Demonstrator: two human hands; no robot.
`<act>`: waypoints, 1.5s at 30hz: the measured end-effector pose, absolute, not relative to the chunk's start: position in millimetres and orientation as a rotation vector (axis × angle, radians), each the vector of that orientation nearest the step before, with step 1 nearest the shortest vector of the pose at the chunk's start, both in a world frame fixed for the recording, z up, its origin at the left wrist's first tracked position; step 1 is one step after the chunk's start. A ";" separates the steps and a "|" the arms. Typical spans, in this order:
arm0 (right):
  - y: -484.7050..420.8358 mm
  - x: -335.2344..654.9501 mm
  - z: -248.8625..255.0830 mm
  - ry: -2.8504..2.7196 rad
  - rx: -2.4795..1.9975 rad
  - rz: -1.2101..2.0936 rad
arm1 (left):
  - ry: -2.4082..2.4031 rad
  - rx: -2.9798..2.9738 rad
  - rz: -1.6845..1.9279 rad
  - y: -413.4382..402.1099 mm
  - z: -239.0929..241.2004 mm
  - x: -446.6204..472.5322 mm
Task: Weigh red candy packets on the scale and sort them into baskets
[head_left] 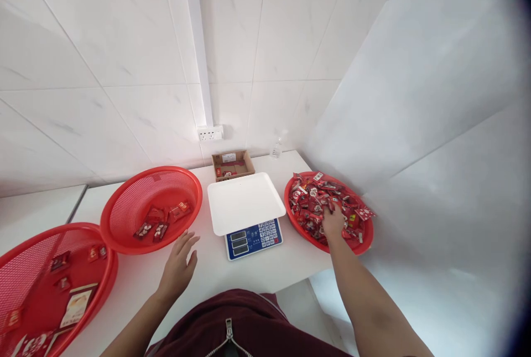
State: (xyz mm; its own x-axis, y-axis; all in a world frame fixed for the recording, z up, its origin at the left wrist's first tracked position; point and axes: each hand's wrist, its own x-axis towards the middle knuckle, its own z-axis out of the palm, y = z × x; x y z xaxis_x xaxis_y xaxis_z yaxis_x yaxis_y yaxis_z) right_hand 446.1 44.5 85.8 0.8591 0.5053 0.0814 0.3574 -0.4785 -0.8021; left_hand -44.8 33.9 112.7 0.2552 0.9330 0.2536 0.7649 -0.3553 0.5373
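My right hand (333, 220) reaches into the red basket (365, 243) on the right, which is heaped with red snack packets (315, 193). Its fingers are buried among the packets, so their grip is hidden. My left hand (179, 264) rests flat on the white table with fingers spread, holding nothing, just in front of a middle red basket (124, 202) that holds a few red packets (160, 221). Between the hands stands a scale with a white tray (244, 202) and a blue keypad (254, 238); the tray is bare.
A third red basket (25, 257) at the near left holds packets and a card. A small cardboard box (232, 164), a clear bottle (276, 148) and a wall socket (210, 133) sit at the back. White tiled walls close in behind and right.
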 end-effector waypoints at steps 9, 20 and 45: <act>75.2 418.7 118.5 -0.443 -1.504 0.574 | 1.503 2.239 0.803 33.1 112.0 -37.9; 125.9 292.3 141.0 -0.802 -1.348 1.425 | 1.532 2.211 0.800 22.8 114.8 -43.7; 164.5 272.6 113.3 -1.114 -2.009 0.630 | 1.464 2.207 0.730 18.3 115.1 -39.0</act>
State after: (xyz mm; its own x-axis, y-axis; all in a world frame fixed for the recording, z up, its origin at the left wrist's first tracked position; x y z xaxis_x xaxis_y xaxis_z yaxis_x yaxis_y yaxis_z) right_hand 272.6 164.5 113.3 0.5022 0.8625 -0.0631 0.4981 -0.3481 -0.7942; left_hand -39.0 18.3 115.1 0.3182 0.9254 0.2056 0.7214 -0.3771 0.5809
